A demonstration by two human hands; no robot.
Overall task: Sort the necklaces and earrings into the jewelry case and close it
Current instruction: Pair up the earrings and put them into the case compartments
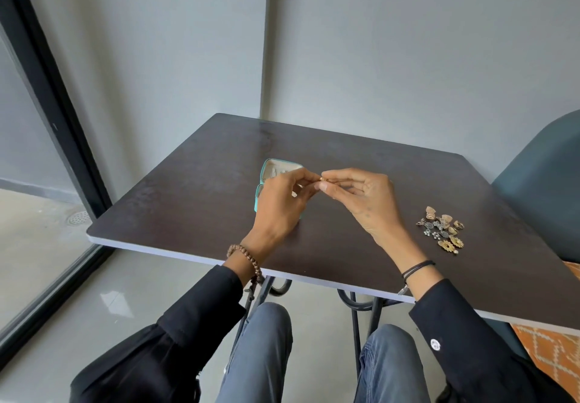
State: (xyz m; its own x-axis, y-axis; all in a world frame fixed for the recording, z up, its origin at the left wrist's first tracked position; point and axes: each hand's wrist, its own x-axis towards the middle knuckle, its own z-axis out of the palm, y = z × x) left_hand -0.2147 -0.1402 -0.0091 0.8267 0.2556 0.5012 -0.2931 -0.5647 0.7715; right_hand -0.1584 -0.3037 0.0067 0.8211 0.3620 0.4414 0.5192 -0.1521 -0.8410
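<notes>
Black sleeves point(194, 318) cover both forearms nearest the camera, above knees in blue-grey trousers point(263, 349). A brown beaded bracelet point(248, 261) sits on the left wrist; a black cord bracelet point(417, 268) sits on the right wrist. Both forearms cross the near edge of the dark brown bench point(188, 208).

On the bench to the right, well apart from the hands, lies a loose pile of earrings point(442, 230) in gold and dark silver tones.

Left hand point(279, 205) and right hand point(367, 201) meet above the middle of the bench. Each pinches the same small gold piece point(324, 179) between thumb and fingertips; the remaining fingers are loosely curled. The type of piece is too small to tell.

Directly behind the left hand, the teal jewelry case point(270, 170) rests open on the bench, showing a pale lining. The hand hides most of it, and its contents cannot be made out.

Beyond the right edge of the bench stands a dark teal chair point(539, 183). A grey wall point(408, 57) closes the far side.
</notes>
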